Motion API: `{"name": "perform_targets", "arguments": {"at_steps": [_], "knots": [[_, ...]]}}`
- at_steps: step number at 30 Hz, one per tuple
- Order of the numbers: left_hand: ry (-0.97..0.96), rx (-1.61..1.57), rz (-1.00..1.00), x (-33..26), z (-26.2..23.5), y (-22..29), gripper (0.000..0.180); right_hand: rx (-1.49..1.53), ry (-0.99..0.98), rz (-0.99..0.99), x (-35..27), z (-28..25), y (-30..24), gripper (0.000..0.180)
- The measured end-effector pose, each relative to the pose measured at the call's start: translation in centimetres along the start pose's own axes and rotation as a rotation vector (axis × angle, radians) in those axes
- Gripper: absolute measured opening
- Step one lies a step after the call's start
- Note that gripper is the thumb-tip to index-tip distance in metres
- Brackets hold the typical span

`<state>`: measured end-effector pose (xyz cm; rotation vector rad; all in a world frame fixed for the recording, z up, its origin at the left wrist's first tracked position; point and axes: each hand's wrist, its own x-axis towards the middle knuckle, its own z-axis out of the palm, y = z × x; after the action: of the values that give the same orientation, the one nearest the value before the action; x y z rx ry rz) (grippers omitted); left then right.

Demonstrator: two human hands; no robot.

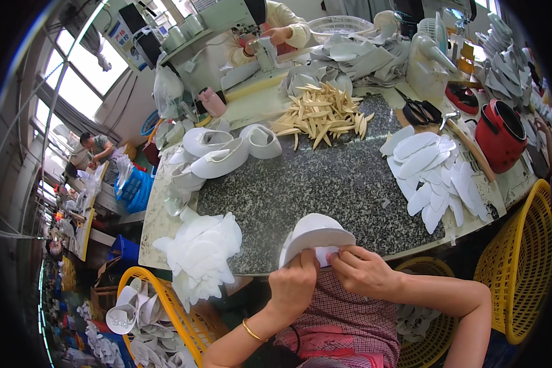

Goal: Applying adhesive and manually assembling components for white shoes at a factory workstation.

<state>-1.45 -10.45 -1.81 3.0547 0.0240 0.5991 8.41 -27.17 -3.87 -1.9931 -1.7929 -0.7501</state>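
Note:
At the front edge of the stone slab, I hold a curved white shoe upper (316,230) with its rounded end away from me. My left hand (294,283) pinches its near left edge, fingers closed. On the other side, the closed fingers of my right hand (365,272) grip the near right edge. Between my thumbs shows a small white piece (322,254) inside the opening; how far in it reaches is hidden. Left of my hands is a fanned pile of thin white pieces (203,254). Several finished-looking white uppers (221,153) stand at the slab's far left.
Cream wedge-shaped strips (322,116) are heaped at the slab's far side. White oval pieces (432,168) lie right, near a hammer (472,150), scissors (418,110) and a red pot (500,136). Yellow baskets (515,264) flank me. Across the table a person's hand (280,35) works at a sewing machine.

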Motion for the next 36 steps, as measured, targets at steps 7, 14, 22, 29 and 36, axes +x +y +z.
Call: {"name": "perform_targets", "arguments": {"at_steps": [7,14,22,29,36], "knots": [[0.063,-0.033,0.012,-1.2,0.5,0.3,0.016,-0.063,-0.030,-0.049,-0.2,0.0,0.3,0.018],[0.099,0.121,0.210,-1.7,1.4,0.0,0.027,-0.016,-0.090,0.035,-0.8,-0.8,0.1,0.030],[0.089,0.084,0.350,-2.0,1.0,-1.6,0.027,0.035,-0.134,0.191,0.1,-1.7,-0.5,0.032],[-0.012,0.124,0.455,-1.8,0.7,-1.9,0.029,0.231,-0.077,0.449,2.6,-1.8,-0.9,0.026],[-0.057,0.159,0.617,-0.7,0.1,-2.1,0.023,0.206,0.023,0.753,3.5,0.0,-1.4,0.013]]}}
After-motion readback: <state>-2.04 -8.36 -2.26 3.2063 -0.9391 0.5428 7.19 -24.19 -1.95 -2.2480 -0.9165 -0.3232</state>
